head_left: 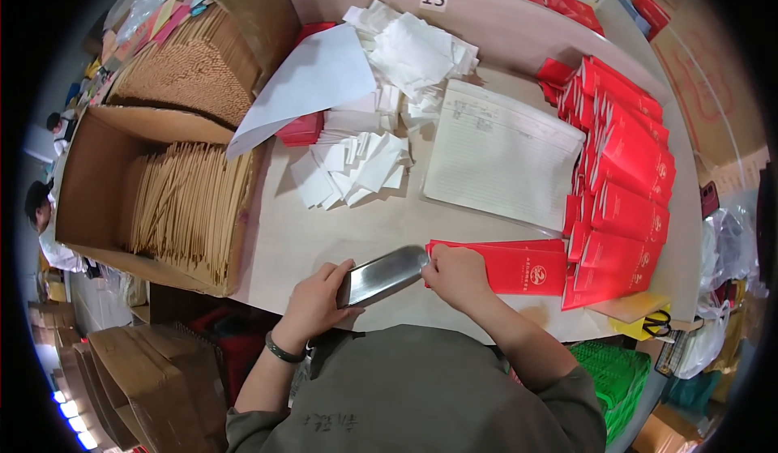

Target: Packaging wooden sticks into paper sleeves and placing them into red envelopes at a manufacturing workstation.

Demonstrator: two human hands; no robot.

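A long, shiny silver metal piece [382, 276] with a rounded right end lies slanted between my hands, close to the table's front edge. My left hand [318, 301] grips its left end, thumb below and fingers above. At the rounded end my right hand [455, 275] is closed, its fingertips against the metal. Red paper sleeves [519, 262] with a pale printed emblem lie flat just right of and partly beneath my right hand. What exactly the metal piece is, I cannot make out.
Overlapping red sleeves [628, 165] line the right side. A ruled notebook [502, 157] lies mid-table, beside white paper slips [352, 165] and crumpled white paper [417, 52]. A cardboard box [97, 185] of thin brown sticks stands left. Black-handled scissors [658, 322] rest at the right corner.
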